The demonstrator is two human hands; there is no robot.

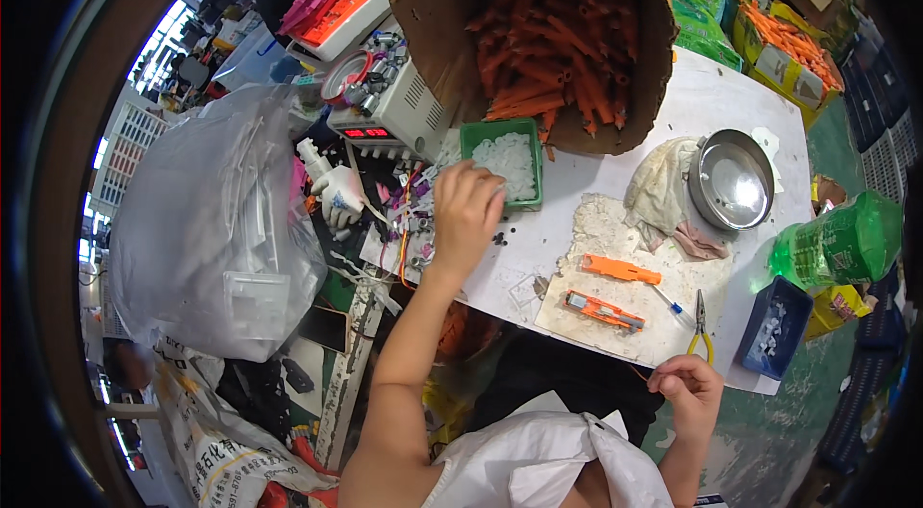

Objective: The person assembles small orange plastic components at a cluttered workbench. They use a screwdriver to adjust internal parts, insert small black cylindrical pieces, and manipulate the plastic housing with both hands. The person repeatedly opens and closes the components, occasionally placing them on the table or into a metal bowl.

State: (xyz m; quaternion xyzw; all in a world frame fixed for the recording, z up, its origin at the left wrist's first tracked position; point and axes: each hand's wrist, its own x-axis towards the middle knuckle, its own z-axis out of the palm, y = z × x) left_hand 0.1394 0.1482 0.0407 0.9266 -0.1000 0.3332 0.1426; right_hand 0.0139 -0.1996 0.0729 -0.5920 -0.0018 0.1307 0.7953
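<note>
My left hand (468, 215) is at the near left edge of a green tray (536, 172) that holds small whitish translucent pieces (507, 162). Its fingers are bent and close together, and their tips are partly hidden. At the table's front edge my right hand (687, 390) is closed, thumb against curled fingers; whatever is in it is too small to make out. Just beyond it lie yellow-handled pliers (702, 323) and a thin blue-and-white tool (670, 301). On a worn board (567, 321) rest two orange casing pieces (620, 269), the nearer one (604, 310) with parts inside.
A large cardboard box (433, 47) full of orange casings opens toward me. On the right are a round metal dish (733, 179), a cloth (663, 186), a green bottle (836, 239) and a blue bin (777, 325). A power supply (394, 109) and a large plastic bag (212, 229) are on the left.
</note>
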